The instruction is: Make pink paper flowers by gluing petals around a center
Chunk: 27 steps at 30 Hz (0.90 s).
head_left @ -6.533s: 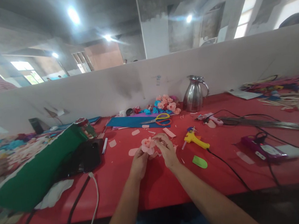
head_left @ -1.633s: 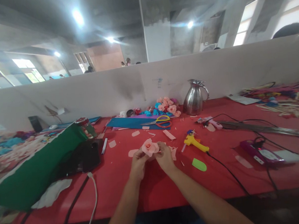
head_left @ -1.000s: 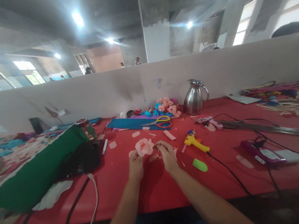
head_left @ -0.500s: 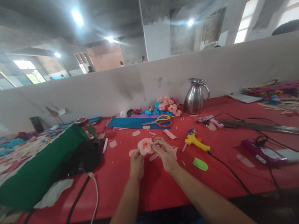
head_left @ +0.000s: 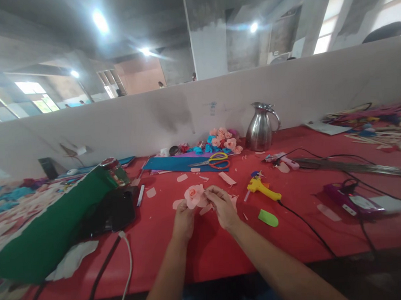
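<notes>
We see right hand (head_left: 223,208), clear of pale-pink layered paper-like rose (head_left: 194,197) one second ago, now pinching its edge — petal work seemingly resumed. Left hand (head_left: 183,221) grips underside, above red tabletop (head_left: 152,243).

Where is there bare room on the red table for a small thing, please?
Between the white cable and the left arm; also between the right arm, the green piece and the black cord. Crowded beyond the left hand and right hand: scraps, scissors, flowers.

The left grip (head_left: 183,221) holds a pink flower (head_left: 194,196) whose edge the right grip (head_left: 225,208) touches.
</notes>
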### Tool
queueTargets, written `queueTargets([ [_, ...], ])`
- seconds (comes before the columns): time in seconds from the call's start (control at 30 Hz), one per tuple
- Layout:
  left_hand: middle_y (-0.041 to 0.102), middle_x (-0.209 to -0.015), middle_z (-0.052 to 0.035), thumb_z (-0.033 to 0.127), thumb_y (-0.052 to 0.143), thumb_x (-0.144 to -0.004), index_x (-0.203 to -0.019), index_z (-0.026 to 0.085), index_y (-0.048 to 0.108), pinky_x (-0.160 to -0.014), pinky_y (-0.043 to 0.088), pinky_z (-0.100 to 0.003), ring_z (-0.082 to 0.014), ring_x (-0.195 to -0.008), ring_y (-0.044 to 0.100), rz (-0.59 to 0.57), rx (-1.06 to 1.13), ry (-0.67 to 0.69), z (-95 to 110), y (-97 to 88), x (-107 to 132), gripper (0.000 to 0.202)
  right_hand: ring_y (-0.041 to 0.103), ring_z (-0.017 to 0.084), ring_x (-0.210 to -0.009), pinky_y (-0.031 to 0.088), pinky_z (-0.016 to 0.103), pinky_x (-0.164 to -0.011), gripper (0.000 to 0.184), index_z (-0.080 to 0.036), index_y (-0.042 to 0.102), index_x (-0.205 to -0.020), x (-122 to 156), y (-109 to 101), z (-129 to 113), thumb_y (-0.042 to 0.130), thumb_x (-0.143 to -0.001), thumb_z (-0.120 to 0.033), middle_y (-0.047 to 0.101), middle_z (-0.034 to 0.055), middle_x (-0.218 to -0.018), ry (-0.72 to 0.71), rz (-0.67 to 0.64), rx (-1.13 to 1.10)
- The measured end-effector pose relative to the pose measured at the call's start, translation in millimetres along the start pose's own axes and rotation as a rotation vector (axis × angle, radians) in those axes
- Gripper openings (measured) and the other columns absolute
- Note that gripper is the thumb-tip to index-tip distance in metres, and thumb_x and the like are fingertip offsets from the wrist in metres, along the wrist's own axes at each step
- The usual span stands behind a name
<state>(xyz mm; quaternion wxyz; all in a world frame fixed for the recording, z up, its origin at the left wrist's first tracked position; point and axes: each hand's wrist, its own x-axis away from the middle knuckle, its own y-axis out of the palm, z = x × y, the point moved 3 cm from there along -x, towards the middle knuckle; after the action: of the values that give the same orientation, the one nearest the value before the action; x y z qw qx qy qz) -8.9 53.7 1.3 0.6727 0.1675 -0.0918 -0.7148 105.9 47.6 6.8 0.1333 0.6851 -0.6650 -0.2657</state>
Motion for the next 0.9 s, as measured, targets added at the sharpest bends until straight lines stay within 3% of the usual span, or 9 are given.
queueTargets([
  [0.27,0.071,-0.074,-0.0049,0.028,0.076,-0.057,-0.073,0.016,0.072,-0.073,0.048,-0.029,-0.0194,-0.074,0.063,-0.021,-0.027,0.000,-0.6,0.2,0.1,0.020,0.039,0.009,-0.054,0.033,0.020,-0.050,0.024,-0.019,0.053,-0.062,-0.6,0.4,-0.8,0.065,-0.069,-0.039,0.046,-0.0044,-0.059,-0.001,0.048,0.013],
  [0.57,0.071,-0.079,-0.0072,0.027,0.075,-0.059,-0.078,0.014,0.072,-0.081,0.048,-0.034,-0.0215,-0.078,0.064,0.004,-0.002,0.033,-2.1,-2.9,-1.0,0.023,0.042,0.011,-0.051,0.037,0.019,-0.042,0.020,-0.020,0.051,-0.063,1.3,1.7,-1.6,0.062,-0.068,-0.036,0.045,-0.0039,-0.056,0.061,-0.012,-0.062],
  [0.9,0.069,-0.076,-0.0038,0.022,0.072,-0.062,-0.075,0.014,0.070,-0.075,0.047,-0.029,-0.0165,-0.074,0.060,0.065,-0.050,0.088,-8.5,-12.6,-4.8,0.015,0.043,0.010,-0.047,0.032,0.021,-0.045,0.021,-0.019,0.052,-0.059,-1.7,-2.4,0.6,0.054,-0.074,-0.034,0.048,-0.0041,-0.051,0.019,0.036,-0.052],
])
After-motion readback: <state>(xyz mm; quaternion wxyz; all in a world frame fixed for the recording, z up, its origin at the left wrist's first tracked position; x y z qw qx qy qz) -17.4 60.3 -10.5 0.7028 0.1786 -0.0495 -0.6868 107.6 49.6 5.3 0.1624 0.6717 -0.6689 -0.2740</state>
